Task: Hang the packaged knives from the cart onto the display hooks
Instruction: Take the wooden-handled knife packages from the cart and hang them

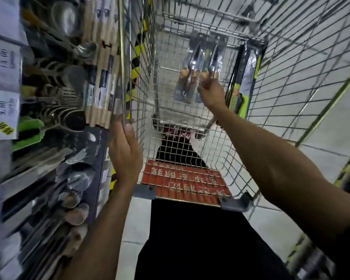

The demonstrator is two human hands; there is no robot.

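Two wood-handled knives in clear blister packs (192, 71) sit blurred inside the silver wire cart (281, 77). The right hand (211, 93) pinches their lower ends, though its fingertips are hard to make out. A long green-and-black packaged knife (246, 77) leans on the cart's right wall. The left hand (125, 146) rests straight-fingered on the left rim, beside smeared metal utensils (59, 87).
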